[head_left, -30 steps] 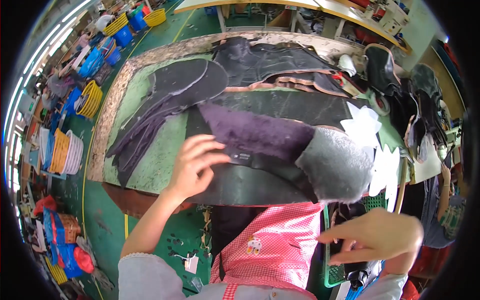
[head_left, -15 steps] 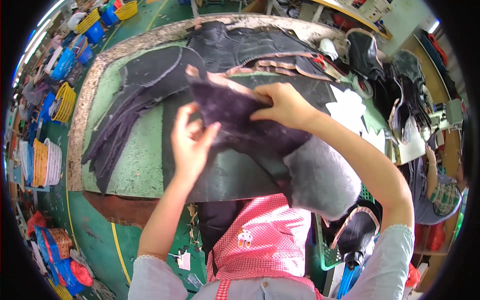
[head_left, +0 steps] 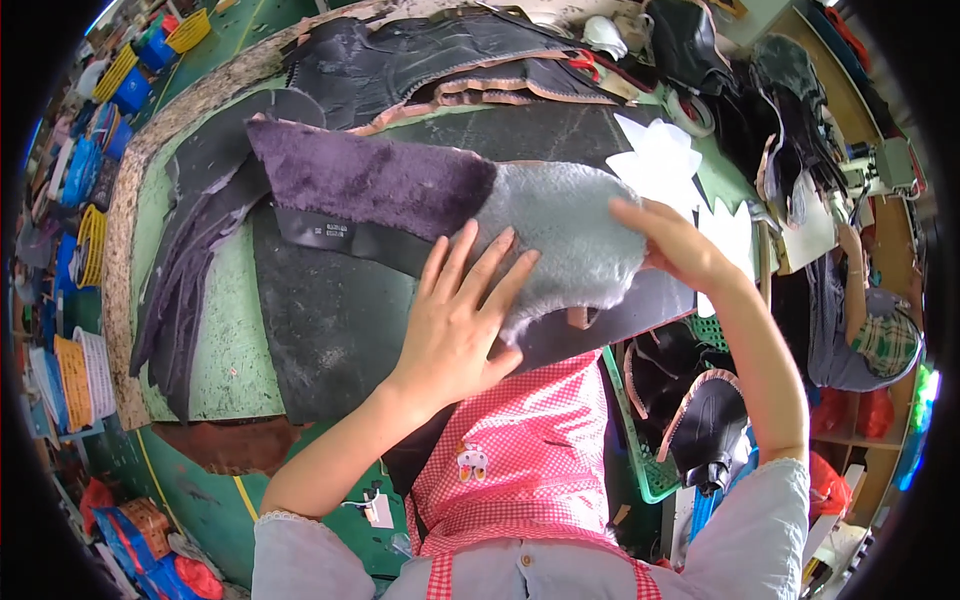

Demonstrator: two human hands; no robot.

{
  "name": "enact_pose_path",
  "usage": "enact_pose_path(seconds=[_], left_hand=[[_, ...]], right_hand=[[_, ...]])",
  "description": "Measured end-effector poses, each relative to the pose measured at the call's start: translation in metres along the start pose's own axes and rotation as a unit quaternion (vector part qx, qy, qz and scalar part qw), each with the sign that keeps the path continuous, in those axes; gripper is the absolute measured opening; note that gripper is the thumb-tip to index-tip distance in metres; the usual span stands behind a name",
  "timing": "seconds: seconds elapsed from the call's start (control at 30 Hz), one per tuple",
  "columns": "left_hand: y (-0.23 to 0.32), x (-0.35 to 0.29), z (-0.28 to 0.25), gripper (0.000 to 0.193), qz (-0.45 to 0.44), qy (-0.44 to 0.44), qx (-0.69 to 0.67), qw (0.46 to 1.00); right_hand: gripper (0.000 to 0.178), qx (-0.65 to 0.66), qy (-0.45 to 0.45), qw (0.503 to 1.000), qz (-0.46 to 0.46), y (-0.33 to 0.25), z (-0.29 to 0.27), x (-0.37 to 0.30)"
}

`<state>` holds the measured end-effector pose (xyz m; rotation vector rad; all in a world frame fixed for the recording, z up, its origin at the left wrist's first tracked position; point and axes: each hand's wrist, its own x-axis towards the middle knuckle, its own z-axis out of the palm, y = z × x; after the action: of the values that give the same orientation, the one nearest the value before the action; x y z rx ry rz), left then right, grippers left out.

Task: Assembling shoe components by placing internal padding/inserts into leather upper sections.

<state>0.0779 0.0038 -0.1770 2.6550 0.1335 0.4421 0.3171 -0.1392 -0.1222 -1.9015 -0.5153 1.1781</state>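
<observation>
A plush lining piece lies fur side up across the table, its dark purple section (head_left: 375,180) to the left and its pale grey section (head_left: 570,225) to the right. My left hand (head_left: 460,315) rests on it near the lower edge where the two colours meet, fingers spread flat. At the right end of the grey part, my right hand (head_left: 680,245) grips the edge, with some fingers hidden. A smooth black strip (head_left: 340,235) with small white print shows below the purple fur.
Dark cut pieces (head_left: 190,260) are heaped at left. Black stitched leather pieces (head_left: 400,70) lie at the back. White jagged paper shapes (head_left: 655,155) and a tape roll (head_left: 690,112) sit at right. A green basket (head_left: 652,480) holds black leather parts. Another person (head_left: 885,335) sits far right.
The lining piece, earlier held up and folded, now lies spread flat with its grey part on the table. My left hand has come down onto it; my right has moved to its right end.
</observation>
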Motion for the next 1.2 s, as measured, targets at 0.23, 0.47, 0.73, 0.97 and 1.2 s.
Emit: enact_pose_path(seconds=[0.23, 0.47, 0.73, 0.97, 1.2], left_hand=[[0.001, 0.004, -0.023, 0.067, 0.043, -0.095, 0.089, 0.991], [0.004, 0.028, -0.045, 0.051, 0.037, -0.123, 0.043, 0.991], [-0.003, 0.025, -0.03, 0.049, 0.013, -0.062, 0.135, 0.989], [0.004, 0.023, -0.025, 0.051, -0.025, -0.083, 0.162, 0.983], [0.023, 0.011, -0.01, 0.072, 0.005, -0.07, -0.018, 0.997]], right_hand=[[0.054, -0.332, 0.081, 0.857, -0.386, 0.024, 0.036, -0.024], [0.037, -0.318, 0.106, 0.881, -0.333, 0.028, 0.032, -0.008], [0.039, -0.215, 0.127, 0.929, -0.274, 0.026, 0.03, 0.008], [0.055, -0.432, 0.306, 0.725, -0.441, 0.016, 0.043, 0.009], [0.056, -0.392, 0.042, 0.784, -0.48, 0.032, 0.071, 0.026]])
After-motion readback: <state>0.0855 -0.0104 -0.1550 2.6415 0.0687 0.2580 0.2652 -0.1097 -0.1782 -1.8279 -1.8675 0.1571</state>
